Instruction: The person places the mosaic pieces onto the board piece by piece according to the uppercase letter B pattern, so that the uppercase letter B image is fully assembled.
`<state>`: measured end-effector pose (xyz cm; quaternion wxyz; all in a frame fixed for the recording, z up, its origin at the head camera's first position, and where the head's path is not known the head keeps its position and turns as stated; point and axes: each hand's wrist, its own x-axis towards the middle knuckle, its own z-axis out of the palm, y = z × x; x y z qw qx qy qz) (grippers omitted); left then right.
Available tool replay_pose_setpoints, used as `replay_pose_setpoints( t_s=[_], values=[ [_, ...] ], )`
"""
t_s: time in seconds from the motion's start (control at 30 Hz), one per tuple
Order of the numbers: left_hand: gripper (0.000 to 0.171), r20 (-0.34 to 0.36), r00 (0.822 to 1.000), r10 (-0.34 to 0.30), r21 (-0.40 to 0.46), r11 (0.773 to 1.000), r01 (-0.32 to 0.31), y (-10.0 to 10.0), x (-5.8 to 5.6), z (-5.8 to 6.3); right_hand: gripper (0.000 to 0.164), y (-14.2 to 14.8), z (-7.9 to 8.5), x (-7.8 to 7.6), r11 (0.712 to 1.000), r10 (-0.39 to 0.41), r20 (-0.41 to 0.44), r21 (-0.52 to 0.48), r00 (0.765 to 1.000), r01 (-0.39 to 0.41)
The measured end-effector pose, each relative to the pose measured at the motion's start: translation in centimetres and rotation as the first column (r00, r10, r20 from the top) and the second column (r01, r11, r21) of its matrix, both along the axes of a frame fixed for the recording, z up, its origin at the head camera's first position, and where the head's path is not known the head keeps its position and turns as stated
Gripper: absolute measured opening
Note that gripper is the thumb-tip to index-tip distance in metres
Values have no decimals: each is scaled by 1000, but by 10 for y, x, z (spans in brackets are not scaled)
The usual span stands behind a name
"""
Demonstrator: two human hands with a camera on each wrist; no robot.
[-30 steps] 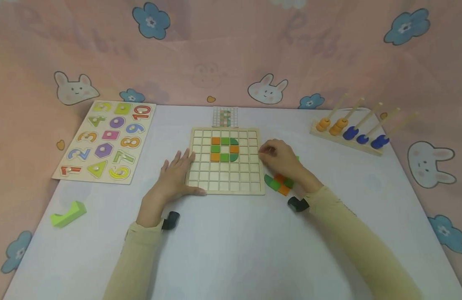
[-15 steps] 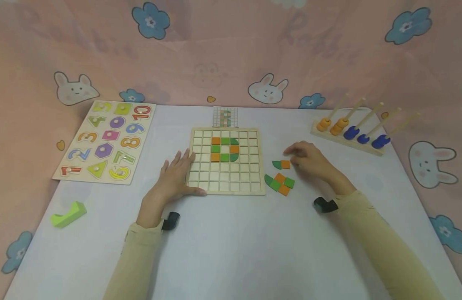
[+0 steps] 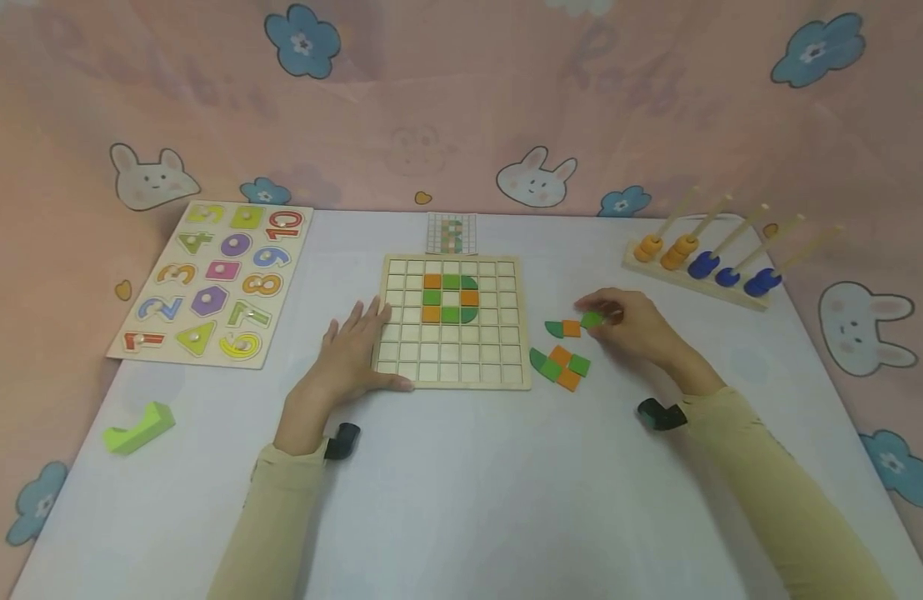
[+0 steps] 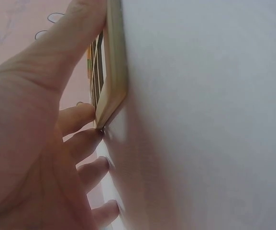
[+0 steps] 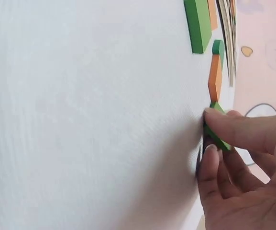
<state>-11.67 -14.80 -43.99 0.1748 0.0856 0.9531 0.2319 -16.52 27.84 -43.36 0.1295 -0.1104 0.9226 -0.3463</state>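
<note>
My left hand (image 3: 345, 354) lies with spread fingers along the left edge and near left corner of a wooden grid board (image 3: 450, 367). In the left wrist view its thumb (image 4: 75, 36) rests along the board's near edge. Orange and green tiles (image 3: 450, 282) form a ring on the grid, with rounded green ones on its right side. Right of the board, my right hand (image 3: 630, 325) pinches a green tile (image 3: 592, 319) at the table surface. An orange tile (image 3: 571, 328) and a rounded green tile (image 3: 554, 329) lie in a row beside it.
Several more loose tiles (image 3: 560, 357) lie nearer me. A small pattern card (image 3: 451, 233) is behind the board. A number puzzle (image 3: 214, 283) lies left, with a light green block (image 3: 139, 428) nearer. A bead-and-peg stand (image 3: 697, 271) is at back right.
My right hand has moved right, from the board's right edge to the tile row, and now pinches the green tile at its end. My left hand has stayed in place.
</note>
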Motion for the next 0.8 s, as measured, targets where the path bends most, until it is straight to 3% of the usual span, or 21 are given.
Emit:
replay_pose_setpoints(
  t_s=[0.4,0.63,0.8],
  values=[
    [133,-5,1000,-4,3,1000,4,-1,-1,-2,29,-17,2,0,999,-48,-61,-6,997,47],
    [133,-4,1000,-2,4,1000,2,-1,-1,-1,21,-37,3,-3,992,-110,-164,-80,980,98],
    [133,-1,1000,-2,2,1000,2,-1,0,-1,18,-57,3,-4,984,-125,-131,-139,983,107]
  ],
)
